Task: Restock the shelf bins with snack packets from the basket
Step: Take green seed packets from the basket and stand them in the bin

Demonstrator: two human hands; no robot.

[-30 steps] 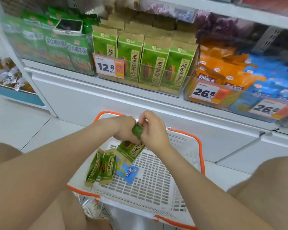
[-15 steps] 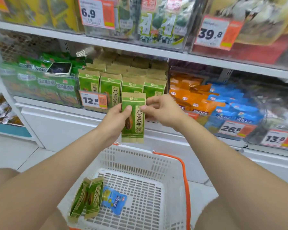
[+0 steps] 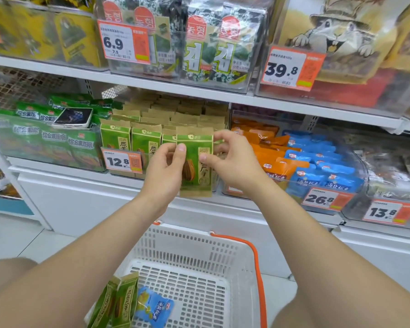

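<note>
Green-and-kraft paper seed packet (image 3: pixel 195 162) is held upright in front of its clear shelf bin (image 3: pixel 156 162), pinched on its edges by the left hand (image 3: pixel 166 171) and right hand (image 3: pixel 232 162). Judged risk: pushed in crooked, it could catch the bin's front lip, crumple, or topple the standing row of matching packets (image 3: pixel 130 138).

A: quick count, what's up there?

B: One green packet (image 3: pixel 195 162) held up, between two hands. In the basket (image 3: pixel 199 245): two green packets (image 3: pixel 118 301) and one blue packet (image 3: pixel 154 307).

A: price tags?

B: Five fully readable: 6.9 (image 3: pixel 123 45), 39.8 (image 3: pixel 291 68), 12.8 (image 3: pixel 121 160), 26.8 (image 3: pixel 326 199), 13.8 (image 3: pixel 388 212). One phone (image 3: pixel 74 117) lies on the bagged snacks at left.

A: shelf packets?

B: Too many, overlapping, can't count.
</note>
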